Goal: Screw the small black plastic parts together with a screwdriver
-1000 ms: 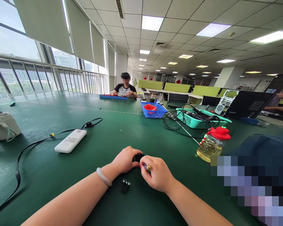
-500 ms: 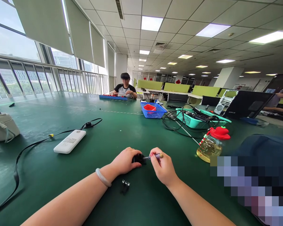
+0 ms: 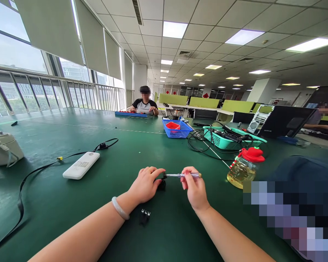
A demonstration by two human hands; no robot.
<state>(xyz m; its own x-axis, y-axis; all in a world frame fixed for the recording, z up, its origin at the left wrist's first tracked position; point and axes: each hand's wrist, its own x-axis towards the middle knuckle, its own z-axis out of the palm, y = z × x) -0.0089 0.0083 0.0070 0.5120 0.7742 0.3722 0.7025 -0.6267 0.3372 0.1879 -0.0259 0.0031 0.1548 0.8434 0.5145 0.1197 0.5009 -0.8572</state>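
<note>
My right hand (image 3: 196,189) is closed around the handle of a slim screwdriver (image 3: 176,175), its shaft pointing left. At the tip is a small dark piece (image 3: 164,176), close to my left fingertips; whether it touches the blade I cannot tell. My left hand (image 3: 146,183) has its thumb and fingers around a black plastic part (image 3: 161,185) low over the table, and hides much of it. Nearer to me, a few small black pieces with pale metal prongs (image 3: 145,216) lie beside my left wrist.
A white power bank (image 3: 81,166) and a black strap (image 3: 43,168) lie to the left. On the right stand a red-lidded bottle (image 3: 243,171), a green basket of cables (image 3: 218,140) and a blue basket (image 3: 177,133). A person (image 3: 144,103) sits across the green table (image 3: 120,233).
The screwdriver has drawn back to the right with my right hand and now lies more level. My left index finger has lifted and straightened, and a small dark piece shows at the tip.
</note>
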